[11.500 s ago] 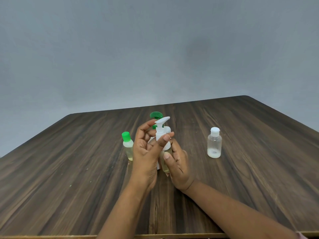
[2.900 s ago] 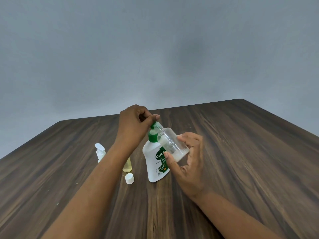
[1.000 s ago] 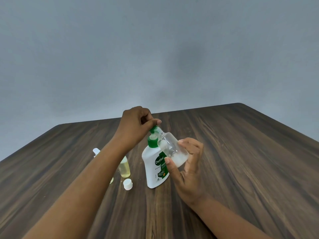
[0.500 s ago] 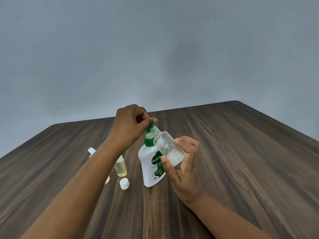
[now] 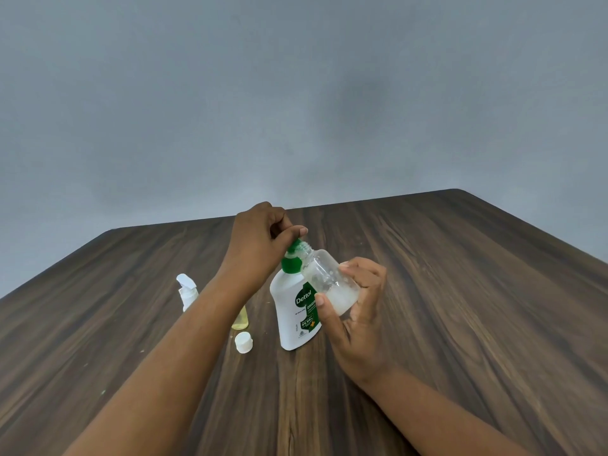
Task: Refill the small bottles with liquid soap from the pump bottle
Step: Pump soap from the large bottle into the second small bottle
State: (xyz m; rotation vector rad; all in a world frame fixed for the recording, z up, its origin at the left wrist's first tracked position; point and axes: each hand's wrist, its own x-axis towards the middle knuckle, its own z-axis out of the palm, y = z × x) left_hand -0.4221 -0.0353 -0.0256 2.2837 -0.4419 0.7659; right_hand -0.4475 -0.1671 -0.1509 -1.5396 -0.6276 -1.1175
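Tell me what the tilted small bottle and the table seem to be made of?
The small bottle looks like clear plastic: whitish liquid shows through it. The table looks like matte dark wood or laminate, judging by streaky grain; I cannot tell which.

The left hand (image 5: 260,245) presses the green pump of the pump bottle (image 5: 296,311); the right hand (image 5: 355,317) holds a tilted clear small bottle (image 5: 329,281) at its nozzle.

We see a white pump bottle (image 5: 290,325) with green top, a clear small bottle (image 5: 326,278), a white cap (image 5: 243,342) and a dark brown streaked table (image 5: 460,307).
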